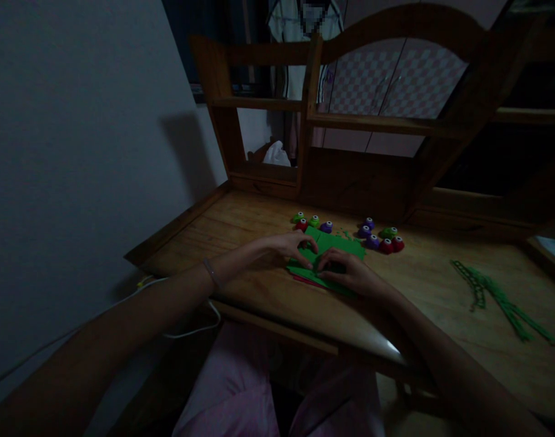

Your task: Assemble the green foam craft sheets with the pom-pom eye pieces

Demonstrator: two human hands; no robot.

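Observation:
A stack of green sheets (345, 244), paper or thin foam, lies on the desk with a red sheet (308, 280) showing under its near edge. My left hand (292, 246) rests over the left part of the stack, thumb and fingers curved and apart. Just right of it, my right hand (350, 271) bends over the top sheet with thumb and fingertips close together; whatever is between them is too small and dark to make out. Tiny green scraps (345, 233) lie along the stack's far edge.
Behind the stack stand small craft punches with eye-like tops, among them a purple one (326, 227) and a red one (386, 246). Green strips (500, 297), some with punched holes, lie at the right. A wooden shelf (268, 103) rises behind the desk; a white cable (193, 332) hangs left.

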